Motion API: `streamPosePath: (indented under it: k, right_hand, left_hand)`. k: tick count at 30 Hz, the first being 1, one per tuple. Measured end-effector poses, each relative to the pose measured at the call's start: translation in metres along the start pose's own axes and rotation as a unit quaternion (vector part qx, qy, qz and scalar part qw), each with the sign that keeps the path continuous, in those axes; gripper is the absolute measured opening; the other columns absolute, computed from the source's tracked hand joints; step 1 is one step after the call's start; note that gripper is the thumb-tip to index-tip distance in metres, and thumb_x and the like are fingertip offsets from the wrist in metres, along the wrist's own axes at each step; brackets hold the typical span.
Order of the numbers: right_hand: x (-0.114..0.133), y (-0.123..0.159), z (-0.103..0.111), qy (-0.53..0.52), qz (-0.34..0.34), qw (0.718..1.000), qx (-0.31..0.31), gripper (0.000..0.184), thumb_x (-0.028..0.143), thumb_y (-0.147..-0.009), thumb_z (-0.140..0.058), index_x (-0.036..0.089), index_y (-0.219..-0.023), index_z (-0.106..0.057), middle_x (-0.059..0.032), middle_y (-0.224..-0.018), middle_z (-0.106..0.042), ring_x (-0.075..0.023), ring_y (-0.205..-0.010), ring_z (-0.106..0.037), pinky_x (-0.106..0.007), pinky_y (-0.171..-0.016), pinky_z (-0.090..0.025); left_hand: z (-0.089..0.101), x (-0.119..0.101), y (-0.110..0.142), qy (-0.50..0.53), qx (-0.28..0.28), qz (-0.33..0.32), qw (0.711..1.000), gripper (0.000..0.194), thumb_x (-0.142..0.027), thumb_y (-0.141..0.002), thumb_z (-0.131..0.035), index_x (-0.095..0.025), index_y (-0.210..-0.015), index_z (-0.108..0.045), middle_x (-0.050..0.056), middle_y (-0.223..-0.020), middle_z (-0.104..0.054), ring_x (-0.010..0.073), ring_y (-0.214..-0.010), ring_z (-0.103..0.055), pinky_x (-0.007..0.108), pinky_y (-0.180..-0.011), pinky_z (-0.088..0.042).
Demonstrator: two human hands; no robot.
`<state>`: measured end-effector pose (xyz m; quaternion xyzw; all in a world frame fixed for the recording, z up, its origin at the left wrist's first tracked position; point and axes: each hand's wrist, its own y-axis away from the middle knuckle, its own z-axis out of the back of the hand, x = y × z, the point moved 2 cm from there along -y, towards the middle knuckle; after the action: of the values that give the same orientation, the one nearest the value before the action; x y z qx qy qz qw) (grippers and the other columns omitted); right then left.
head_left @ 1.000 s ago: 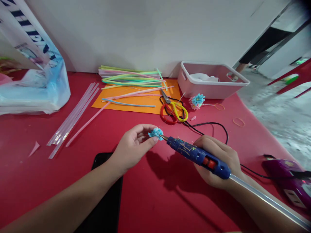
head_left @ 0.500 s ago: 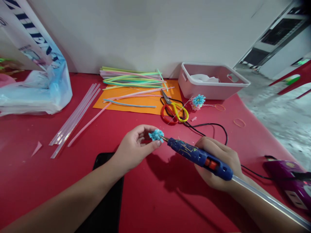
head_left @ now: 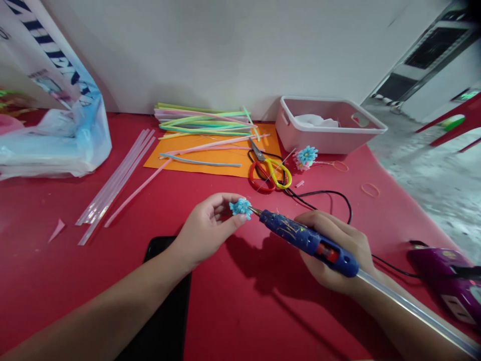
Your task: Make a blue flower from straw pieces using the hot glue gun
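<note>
Between thumb and fingers, my left hand (head_left: pixel 210 225) pinches a small light-blue flower (head_left: pixel 239 207) above the red table. My right hand (head_left: pixel 338 250) is wrapped round a dark blue hot glue gun (head_left: pixel 300 235), with a long clear glue stick (head_left: pixel 417 313) running out of its back end. The gun's metal nozzle points left and meets the flower's right side; whether it touches or sits just short of it, I cannot tell. A black phone-like slab (head_left: pixel 161 301) lies partly under my left forearm.
Scissors (head_left: pixel 268 173) and pipe cleaners (head_left: pixel 206 120) lie on orange paper (head_left: pixel 154 160). Glue sticks (head_left: pixel 116 180) are left. A pink basket (head_left: pixel 330 139), a finished flower bunch (head_left: pixel 306 156), rubber bands (head_left: pixel 370 189), a black cable (head_left: pixel 330 192) and a purple power strip (head_left: pixel 443 281) are right.
The flower has turned slightly in my left fingers. The glue gun has shifted a little up and left, its nozzle staying at the flower.
</note>
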<state>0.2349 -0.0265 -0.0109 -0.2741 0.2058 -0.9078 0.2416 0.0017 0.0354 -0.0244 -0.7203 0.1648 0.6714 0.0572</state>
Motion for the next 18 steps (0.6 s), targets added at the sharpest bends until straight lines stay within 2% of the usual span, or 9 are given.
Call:
streamPosePath:
  k: [6, 18]
  right_hand:
    - [-0.0005, 0.0003, 0.0003, 0.023, -0.016, 1.0, -0.008, 0.021, 0.012, -0.072, -0.055, 0.024, -0.089, -0.053, -0.0001, -0.072, -0.058, -0.0158, -0.058, -0.056, -0.027, -0.055, -0.045]
    - [0.0027, -0.0025, 0.0022, 0.034, 0.002, 0.999, 0.001, 0.018, 0.012, -0.074, -0.055, 0.025, -0.082, -0.044, 0.0025, -0.067, -0.048, -0.0137, -0.052, -0.046, -0.027, -0.052, -0.039]
  left_hand:
    - [-0.0002, 0.001, -0.0004, -0.002, 0.012, -0.005, 1.0, 0.037, -0.03, -0.077, -0.081, -0.016, -0.107, -0.066, 0.009, -0.11, -0.076, 0.0207, -0.103, -0.072, 0.033, -0.096, -0.054]
    - [0.0002, 0.0021, -0.0004, -0.002, 0.03, -0.004, 1.0, 0.035, -0.032, -0.079, -0.079, -0.017, -0.108, -0.066, 0.007, -0.109, -0.077, 0.0187, -0.102, -0.072, 0.031, -0.095, -0.054]
